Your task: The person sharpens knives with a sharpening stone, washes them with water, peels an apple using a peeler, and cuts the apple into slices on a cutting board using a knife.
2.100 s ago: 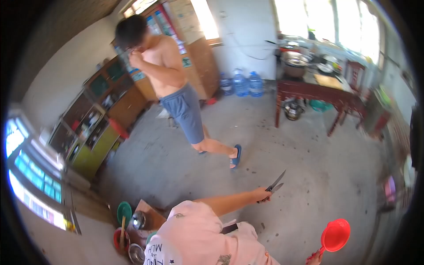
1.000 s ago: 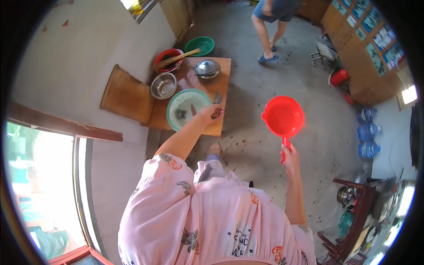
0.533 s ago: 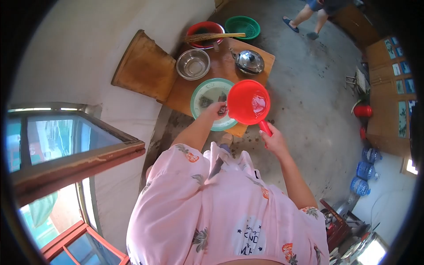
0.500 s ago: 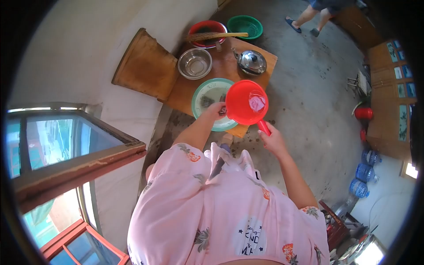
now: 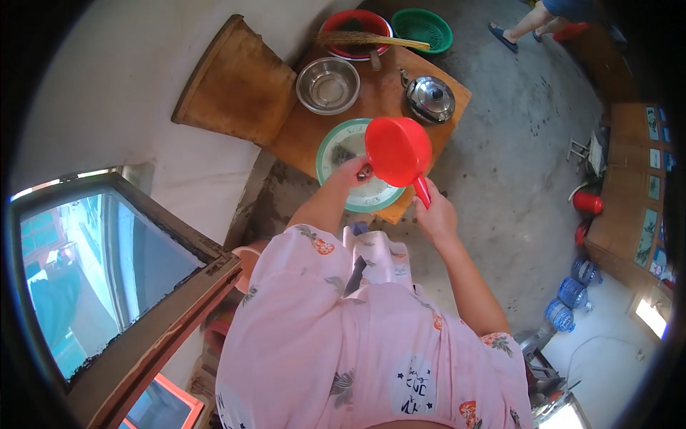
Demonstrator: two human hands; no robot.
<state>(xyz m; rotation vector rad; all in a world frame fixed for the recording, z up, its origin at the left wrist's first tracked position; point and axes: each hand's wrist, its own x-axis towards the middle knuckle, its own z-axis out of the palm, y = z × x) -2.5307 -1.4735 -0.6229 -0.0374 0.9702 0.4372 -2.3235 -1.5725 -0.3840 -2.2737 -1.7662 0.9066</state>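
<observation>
My right hand (image 5: 437, 214) is closed round the handle of a red ladle (image 5: 399, 151), which is tilted to the left over a green-rimmed basin (image 5: 325, 157). My left hand (image 5: 350, 173) is closed on the dark handles of the knives (image 5: 365, 172) over the same basin, close beside the ladle's lip. The ladle hides the blades and part of the basin. Something dark lies in the basin, too indistinct to name.
A wooden table (image 5: 389, 68) bears a steel bowl (image 5: 328, 86) and a lidded pot (image 5: 430, 99). Behind are a red basin (image 5: 357, 21) with a straw brush across it and a green basket (image 5: 421, 30). An open window (image 5: 114, 250) stands at left; a person's legs (image 5: 525, 27) show top right.
The knives and red ladle have come over the basin from farther apart. The ladle, level with water in it before, is now tipped left. The other person has moved away, and the view has turned.
</observation>
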